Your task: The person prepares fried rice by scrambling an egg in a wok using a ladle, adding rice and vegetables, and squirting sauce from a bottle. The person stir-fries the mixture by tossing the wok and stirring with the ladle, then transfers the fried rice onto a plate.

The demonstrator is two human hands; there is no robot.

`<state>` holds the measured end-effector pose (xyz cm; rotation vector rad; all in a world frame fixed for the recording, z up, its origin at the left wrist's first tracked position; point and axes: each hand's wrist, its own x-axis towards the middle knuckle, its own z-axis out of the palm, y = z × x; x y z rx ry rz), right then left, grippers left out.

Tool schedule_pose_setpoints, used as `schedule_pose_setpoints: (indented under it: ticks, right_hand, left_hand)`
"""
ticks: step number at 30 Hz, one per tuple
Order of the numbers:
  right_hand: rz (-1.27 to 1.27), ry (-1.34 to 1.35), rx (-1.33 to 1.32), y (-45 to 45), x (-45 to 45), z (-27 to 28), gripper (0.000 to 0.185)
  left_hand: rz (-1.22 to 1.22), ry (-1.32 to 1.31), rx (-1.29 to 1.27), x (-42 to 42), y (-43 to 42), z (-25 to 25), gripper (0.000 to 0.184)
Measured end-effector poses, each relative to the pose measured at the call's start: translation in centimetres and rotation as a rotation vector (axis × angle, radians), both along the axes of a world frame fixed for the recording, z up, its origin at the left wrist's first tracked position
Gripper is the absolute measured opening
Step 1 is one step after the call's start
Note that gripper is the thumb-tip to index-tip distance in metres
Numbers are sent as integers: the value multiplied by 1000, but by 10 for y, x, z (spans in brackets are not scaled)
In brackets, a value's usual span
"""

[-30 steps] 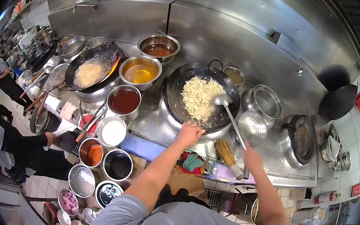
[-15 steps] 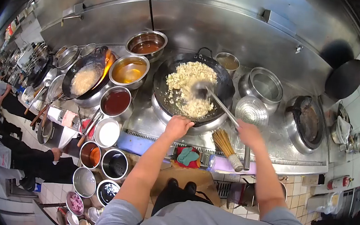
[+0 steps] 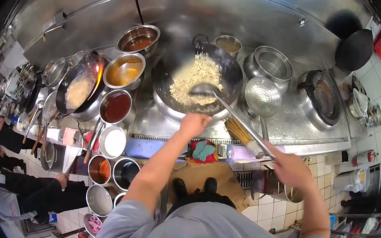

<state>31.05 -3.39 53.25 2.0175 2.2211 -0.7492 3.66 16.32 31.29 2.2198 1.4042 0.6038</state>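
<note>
My right hand (image 3: pixel 293 170) is wrapped round the long metal handle of a ladle (image 3: pixel 205 90), whose bowl rests at the near side of the food. My left hand (image 3: pixel 195 124) is closed on the near edge of a large black wok (image 3: pixel 231 72); the exact grip is hidden by the fingers. Inside the wok lies a pale yellow, crumbly food (image 3: pixel 207 71), like fried rice or chopped egg, blurred at its left side. A perforated skimmer (image 3: pixel 263 97) lies to the right of the wok, beside a bamboo brush (image 3: pixel 240 134).
Steel bowls of amber liquid (image 3: pixel 124 71) and dark red sauce (image 3: pixel 115 106) stand left of the wok. Farther left, flame (image 3: pixel 96 77) rises beside another wok (image 3: pixel 64 93). A lidless steel pot (image 3: pixel 268 67) sits at right. A co-worker's hand (image 3: pixel 62 180) shows at lower left.
The ladle's bowl has shifted slightly left, and my right hand has drawn back toward me, down and right. Food in the wok has been stirred and spread. The whole view has tilted slightly.
</note>
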Motion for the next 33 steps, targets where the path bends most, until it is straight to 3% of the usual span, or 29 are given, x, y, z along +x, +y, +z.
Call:
schedule_pose_setpoints:
  ticks: [3, 6, 8, 9, 11, 13, 16, 18, 19, 22, 24, 26, 28, 29, 30, 33]
  right_hand:
    - [68, -48, -168, -27, 30, 89, 67]
    - [200, -120, -83, -7, 23, 82, 63]
    - [138, -182, -89, 31, -10, 55, 57]
    - [187, -80, 68, 50, -10, 13, 53]
    - [102, -120, 202, 84, -40, -46, 50]
    - [45, -133, 250, 93, -61, -53, 49]
    - [-16, -81, 274, 85, -67, -41, 49]
    - [16, 26, 263, 67, -55, -40, 51]
    - [13, 27, 250, 53, -54, -34, 51]
    - [8, 31, 52, 24, -45, 8, 54]
    - [77, -52, -11, -4, -27, 43, 53]
    - [117, -136, -29, -16, -13, 73, 51]
    - [236, -98, 27, -18, -5, 84, 47]
    - [170, -225, -34, -7, -17, 84, 43]
    - [101, -136, -27, 8, -29, 74, 43]
    - [183, -135, 241, 72, -47, -14, 44]
  left_hand:
    - [-138, 1, 135, -3, -70, 82, 28]
    - [-206, -96, 365, -2, -67, 109, 26]
    - [-192, -162, 386, 8, -34, 78, 28]
    - [-153, -178, 353, 13, -30, 48, 28]
    - [-105, -200, 318, 20, -33, -1, 28]
    - [-62, -82, 160, 20, -64, -34, 28]
    - [-207, -86, 66, 7, -113, 13, 29]
    - [-148, -29, 229, 7, -82, 58, 31]
    - [-151, -64, 101, 8, -53, 61, 33]
    - [-94, -55, 136, 0, -15, 14, 40]
    - [-158, -27, 88, -5, -39, -6, 43]
    - [-245, -57, -5, -11, -84, 34, 44]
    - [-244, -68, 79, -14, -75, 91, 43]
    - [-248, -81, 129, -14, -69, 105, 42]
    - [-240, -74, 125, -9, -51, 113, 40]
    - [-165, -79, 225, 2, -27, 40, 35]
